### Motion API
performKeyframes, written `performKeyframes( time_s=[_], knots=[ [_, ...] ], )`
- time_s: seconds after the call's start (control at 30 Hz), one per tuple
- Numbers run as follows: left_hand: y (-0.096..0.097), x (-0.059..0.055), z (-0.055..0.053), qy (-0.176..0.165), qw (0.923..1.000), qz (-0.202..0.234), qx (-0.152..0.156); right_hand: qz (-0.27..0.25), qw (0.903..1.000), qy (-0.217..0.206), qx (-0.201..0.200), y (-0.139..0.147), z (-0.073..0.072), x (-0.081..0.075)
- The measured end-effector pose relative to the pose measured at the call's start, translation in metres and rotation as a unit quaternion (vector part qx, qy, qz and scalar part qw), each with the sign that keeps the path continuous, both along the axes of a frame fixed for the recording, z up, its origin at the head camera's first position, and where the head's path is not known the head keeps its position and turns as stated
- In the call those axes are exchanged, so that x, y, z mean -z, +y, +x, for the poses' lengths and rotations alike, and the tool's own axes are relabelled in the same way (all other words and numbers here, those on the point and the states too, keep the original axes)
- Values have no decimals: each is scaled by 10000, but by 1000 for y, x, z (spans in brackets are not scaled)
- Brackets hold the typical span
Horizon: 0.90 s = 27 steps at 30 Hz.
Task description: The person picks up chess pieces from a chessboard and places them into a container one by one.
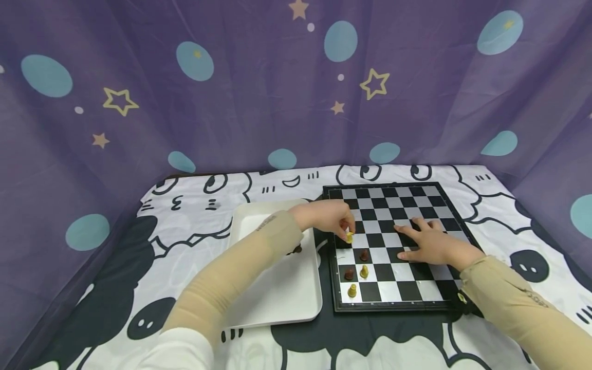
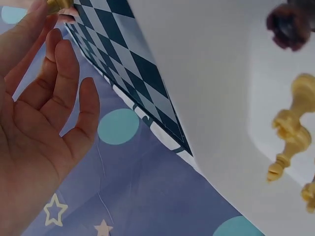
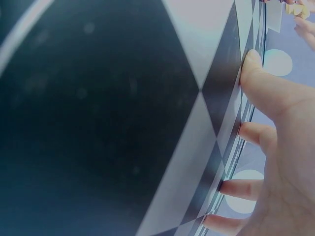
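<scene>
My left hand pinches a yellow chess piece between thumb and finger, at the left edge of the chessboard. At the top of the left wrist view that piece is cut off by the frame. My right hand rests on the board's right half, fingers spread, holding nothing. Two yellow pieces, one a pawn-like piece in the near left corner and another, stand beside two dark red-brown pieces on the squares.
A white tray lies left of the board, partly hidden under my left forearm. Inside it are yellow chess pieces and a dark red one. Patterned cloth covers the table, and a purple curtain hangs behind.
</scene>
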<state>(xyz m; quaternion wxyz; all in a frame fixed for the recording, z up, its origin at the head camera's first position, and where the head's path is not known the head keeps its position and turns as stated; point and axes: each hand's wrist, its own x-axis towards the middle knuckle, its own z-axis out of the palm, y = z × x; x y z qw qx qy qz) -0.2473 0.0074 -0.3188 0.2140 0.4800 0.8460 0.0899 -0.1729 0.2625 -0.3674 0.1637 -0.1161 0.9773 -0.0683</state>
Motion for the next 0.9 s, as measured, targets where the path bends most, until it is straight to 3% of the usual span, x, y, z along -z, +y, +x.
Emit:
performKeyframes(
  time_s=[0.43, 0.9],
  knots=[
    [-14, -6, 7, 299, 9994, 141, -36, -10, 10000, 26, -22, 1, 0, 0],
    [-35, -7, 9, 248, 9984, 363, -349, -39, 10000, -42, 2, 1, -1, 0]
  ],
)
